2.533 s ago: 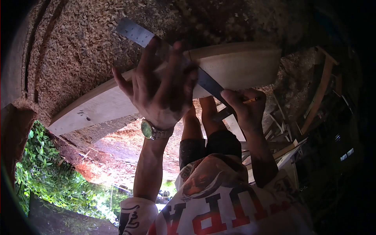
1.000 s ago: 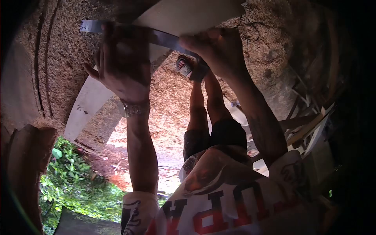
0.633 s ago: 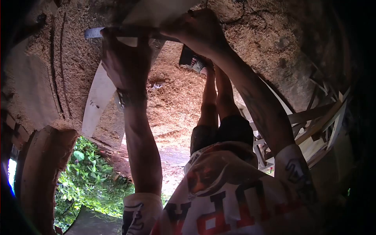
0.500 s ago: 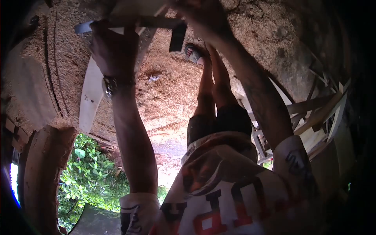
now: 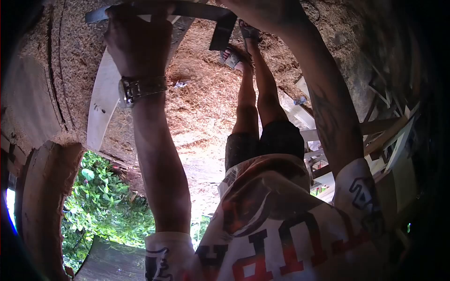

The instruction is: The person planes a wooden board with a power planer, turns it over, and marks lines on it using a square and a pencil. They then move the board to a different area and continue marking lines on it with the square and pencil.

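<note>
Steel square [image 5: 197,10] at 12 o'clock, top edge of view; long blade lies across the pale board [image 5: 101,107], short arm [image 5: 222,35] hangs toward 6. Left hand [image 5: 138,44], watch [image 5: 140,88] on wrist, fingers curled down over the blade at 11 o'clock. Right hand [image 5: 262,11] at the square's corner, cut off by the frame, can't tell its grip. Sawdust floor [image 5: 201,98] below, sandalled feet [image 5: 234,56] at 12, scrap wood pile [image 5: 375,136] at 3, green plants [image 5: 108,206] at 7.
</note>
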Demonstrator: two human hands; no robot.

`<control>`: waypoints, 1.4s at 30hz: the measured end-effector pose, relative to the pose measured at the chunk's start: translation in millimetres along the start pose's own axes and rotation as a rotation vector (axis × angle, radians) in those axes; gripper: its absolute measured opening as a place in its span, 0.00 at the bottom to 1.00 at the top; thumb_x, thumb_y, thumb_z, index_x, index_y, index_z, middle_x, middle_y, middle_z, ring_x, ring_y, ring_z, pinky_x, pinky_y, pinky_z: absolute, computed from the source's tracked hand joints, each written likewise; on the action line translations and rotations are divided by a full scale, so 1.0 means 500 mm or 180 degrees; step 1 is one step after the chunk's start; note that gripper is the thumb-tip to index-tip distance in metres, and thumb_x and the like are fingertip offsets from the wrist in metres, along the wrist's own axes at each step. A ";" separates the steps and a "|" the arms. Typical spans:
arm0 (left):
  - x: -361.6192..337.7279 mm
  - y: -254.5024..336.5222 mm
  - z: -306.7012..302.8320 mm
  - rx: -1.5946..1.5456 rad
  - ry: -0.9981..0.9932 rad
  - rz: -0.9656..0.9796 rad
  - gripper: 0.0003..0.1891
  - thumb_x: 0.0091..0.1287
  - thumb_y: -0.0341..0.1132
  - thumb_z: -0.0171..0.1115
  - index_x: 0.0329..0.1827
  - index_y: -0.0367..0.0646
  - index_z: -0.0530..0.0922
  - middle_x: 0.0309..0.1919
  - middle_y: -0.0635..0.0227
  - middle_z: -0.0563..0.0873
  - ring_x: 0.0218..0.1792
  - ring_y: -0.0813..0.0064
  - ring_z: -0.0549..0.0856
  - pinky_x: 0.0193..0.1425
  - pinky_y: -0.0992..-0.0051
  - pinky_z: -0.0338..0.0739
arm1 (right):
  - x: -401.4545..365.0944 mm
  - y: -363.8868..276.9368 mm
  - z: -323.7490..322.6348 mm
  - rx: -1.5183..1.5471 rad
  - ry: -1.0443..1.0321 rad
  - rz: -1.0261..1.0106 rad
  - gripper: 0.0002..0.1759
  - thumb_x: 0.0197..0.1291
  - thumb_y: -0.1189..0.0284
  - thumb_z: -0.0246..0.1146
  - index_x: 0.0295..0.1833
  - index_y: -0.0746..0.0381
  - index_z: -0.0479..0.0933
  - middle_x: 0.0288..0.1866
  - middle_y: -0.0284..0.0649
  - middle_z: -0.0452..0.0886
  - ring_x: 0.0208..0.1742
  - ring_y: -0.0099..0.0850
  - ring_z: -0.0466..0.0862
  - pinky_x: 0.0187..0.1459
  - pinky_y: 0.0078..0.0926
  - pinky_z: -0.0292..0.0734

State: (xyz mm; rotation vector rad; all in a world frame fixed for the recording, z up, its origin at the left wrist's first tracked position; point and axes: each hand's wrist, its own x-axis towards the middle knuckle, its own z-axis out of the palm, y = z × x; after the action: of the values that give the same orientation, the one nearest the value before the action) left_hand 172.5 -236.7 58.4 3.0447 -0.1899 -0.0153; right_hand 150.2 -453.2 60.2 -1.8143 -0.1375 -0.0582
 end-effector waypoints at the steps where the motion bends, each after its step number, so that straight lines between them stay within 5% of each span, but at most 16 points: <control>1: 0.001 0.002 0.000 -0.0030 0.0030 0.0023 0.33 0.56 0.59 0.79 0.55 0.41 0.85 0.50 0.44 0.91 0.54 0.44 0.90 0.62 0.52 0.84 | 0.009 0.006 0.005 -0.0314 0.0050 -0.0280 0.23 0.81 0.56 0.60 0.45 0.66 0.85 0.30 0.46 0.84 0.38 0.33 0.85 0.40 0.37 0.83; 6: -0.004 0.011 -0.007 -0.0179 -0.0033 -0.0100 0.33 0.56 0.58 0.81 0.54 0.40 0.85 0.48 0.44 0.91 0.53 0.45 0.91 0.60 0.53 0.84 | 0.049 0.038 -0.004 -0.1128 -0.0169 -0.1494 0.22 0.81 0.56 0.60 0.48 0.65 0.86 0.29 0.43 0.83 0.40 0.31 0.85 0.40 0.36 0.82; 11: -0.005 0.009 -0.003 -0.0160 0.0013 -0.0039 0.32 0.56 0.57 0.81 0.54 0.42 0.85 0.49 0.45 0.92 0.54 0.46 0.91 0.61 0.54 0.84 | 0.039 -0.011 -0.037 -0.0948 -0.0645 0.0150 0.24 0.82 0.55 0.57 0.48 0.65 0.86 0.32 0.42 0.87 0.32 0.29 0.88 0.32 0.30 0.83; 15: -0.003 0.008 -0.005 -0.0176 0.0029 -0.0032 0.30 0.56 0.57 0.80 0.53 0.44 0.86 0.49 0.48 0.92 0.54 0.47 0.91 0.62 0.54 0.84 | 0.043 -0.047 -0.094 -0.0238 -0.1039 0.0007 0.26 0.81 0.53 0.58 0.47 0.67 0.87 0.34 0.43 0.89 0.30 0.30 0.88 0.31 0.30 0.83; 16: -0.003 0.008 -0.006 -0.0129 0.0025 -0.0010 0.30 0.56 0.57 0.80 0.53 0.44 0.87 0.49 0.48 0.92 0.54 0.47 0.91 0.62 0.54 0.84 | 0.060 -0.075 -0.117 -0.0144 -0.1485 0.0425 0.26 0.81 0.53 0.59 0.47 0.67 0.87 0.35 0.44 0.88 0.33 0.30 0.88 0.33 0.31 0.83; 18: -0.004 0.013 -0.009 -0.0089 -0.0003 -0.0031 0.30 0.56 0.57 0.80 0.53 0.44 0.87 0.50 0.48 0.92 0.54 0.47 0.91 0.62 0.54 0.84 | 0.051 -0.052 -0.102 -0.0280 -0.1267 0.0197 0.24 0.79 0.54 0.62 0.45 0.66 0.88 0.37 0.45 0.87 0.39 0.30 0.87 0.39 0.32 0.82; 21: -0.003 0.016 -0.010 -0.0083 -0.0038 -0.0104 0.30 0.56 0.58 0.80 0.53 0.45 0.88 0.50 0.48 0.92 0.54 0.47 0.91 0.62 0.54 0.84 | 0.011 0.041 -0.022 -0.0831 -0.0133 -0.0974 0.20 0.76 0.58 0.67 0.41 0.65 0.88 0.39 0.47 0.84 0.47 0.31 0.83 0.47 0.33 0.80; 26: -0.002 0.013 -0.010 -0.0032 -0.0094 -0.0072 0.31 0.55 0.60 0.80 0.53 0.45 0.88 0.50 0.48 0.92 0.54 0.47 0.91 0.62 0.54 0.84 | 0.008 0.014 -0.022 -0.0905 -0.0282 -0.0975 0.15 0.74 0.63 0.69 0.40 0.65 0.88 0.37 0.44 0.83 0.42 0.31 0.82 0.47 0.33 0.79; 29: 0.000 0.006 -0.005 -0.0068 -0.0047 -0.0020 0.31 0.55 0.60 0.80 0.53 0.45 0.88 0.50 0.48 0.92 0.54 0.47 0.91 0.62 0.53 0.84 | 0.026 0.015 -0.022 -0.1164 -0.1077 -0.0455 0.15 0.76 0.63 0.67 0.43 0.65 0.87 0.32 0.40 0.83 0.34 0.30 0.83 0.41 0.34 0.81; 32: -0.003 0.007 -0.004 -0.0162 0.0048 -0.0010 0.31 0.55 0.59 0.81 0.52 0.45 0.87 0.48 0.49 0.92 0.54 0.47 0.91 0.61 0.53 0.84 | 0.030 0.029 -0.033 -0.0721 -0.0971 -0.0647 0.15 0.76 0.64 0.65 0.42 0.65 0.88 0.32 0.39 0.87 0.31 0.28 0.85 0.36 0.31 0.83; 34: -0.004 0.012 -0.010 -0.0173 -0.0007 -0.0055 0.31 0.55 0.57 0.81 0.53 0.44 0.86 0.48 0.49 0.92 0.53 0.47 0.91 0.61 0.53 0.84 | 0.018 0.017 -0.057 -0.0806 -0.1251 -0.0012 0.17 0.77 0.63 0.63 0.42 0.65 0.88 0.33 0.42 0.89 0.31 0.27 0.86 0.33 0.29 0.84; 38: -0.007 0.013 -0.005 -0.0306 0.0009 -0.0059 0.30 0.56 0.53 0.82 0.53 0.41 0.83 0.48 0.48 0.92 0.52 0.46 0.91 0.59 0.52 0.84 | 0.013 0.014 -0.063 -0.0354 -0.0901 -0.0186 0.20 0.78 0.59 0.60 0.41 0.63 0.89 0.30 0.43 0.90 0.22 0.26 0.85 0.25 0.27 0.82; 40: -0.005 0.019 -0.007 -0.0315 0.0125 0.0068 0.29 0.56 0.51 0.82 0.50 0.39 0.82 0.46 0.48 0.91 0.49 0.45 0.91 0.56 0.51 0.85 | 0.020 0.000 -0.058 -0.0149 -0.0968 0.0271 0.17 0.74 0.61 0.63 0.38 0.62 0.88 0.29 0.42 0.90 0.25 0.24 0.87 0.27 0.25 0.81; 42: -0.008 0.012 0.003 -0.0605 0.0419 0.0302 0.30 0.55 0.47 0.84 0.52 0.37 0.80 0.43 0.48 0.90 0.47 0.44 0.91 0.53 0.52 0.85 | 0.033 0.043 -0.024 -0.0713 -0.0696 -0.0814 0.11 0.68 0.69 0.65 0.35 0.63 0.87 0.29 0.41 0.89 0.30 0.23 0.88 0.32 0.22 0.80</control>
State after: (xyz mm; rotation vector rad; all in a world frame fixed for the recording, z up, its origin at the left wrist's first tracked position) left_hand 167.6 -242.3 57.6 2.8318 -0.3037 0.1637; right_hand 169.8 -469.1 44.3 -2.0144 -0.5364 -0.0574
